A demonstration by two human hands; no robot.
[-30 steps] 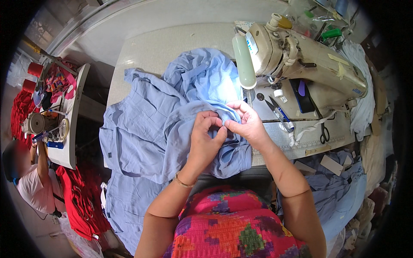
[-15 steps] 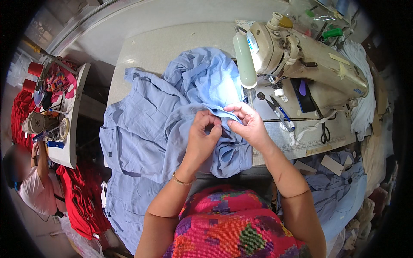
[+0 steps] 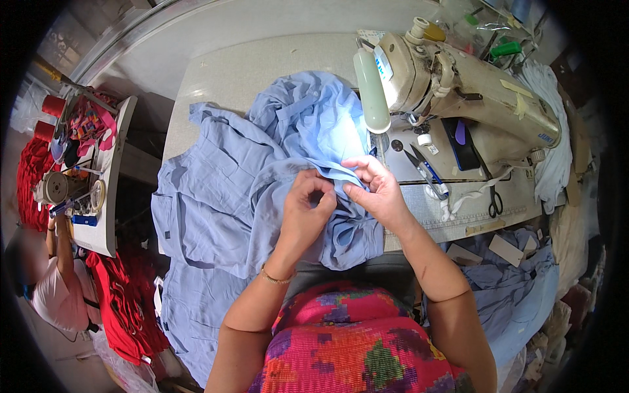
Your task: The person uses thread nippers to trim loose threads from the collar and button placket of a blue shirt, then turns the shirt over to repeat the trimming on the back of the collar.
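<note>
A: Where's the work?

B: Blue garment (image 3: pixel 216 170), heaped and creased on the counter (image 3: pixel 216 75), left of the sewing machine (image 3: pixel 485 85). Can't tell if the blue cloth below the counter's near edge is the same piece.

A: Grip state?

B: Right hand (image 3: pixel 380 190): thumb and forefinger nearly closed, folded edge (image 3: pixel 337 171) between them. Left hand (image 3: pixel 306 204): fingers curled in at the same fold, thumb bent toward them with a small gap. Tips partly hidden, can't tell if it's pinching.

A: How will it handle?

B: Going by the creases: thin, soft, light. Limp, so no shape of its own. Probably not very slippery, but layers could slide on each other. Not fragile, wrinkles easily. Heap may drag on the edge.

A: Best hold?

B: Folded edge, both layers in each fingertip pinch, short span between hands, light tension. Avoid loose bulk; it'd just bunch.

A: Snags?

B: Pointed metal tool (image 3: pixel 428 170) just right of the right hand. Keep cloth off the tips.
</note>
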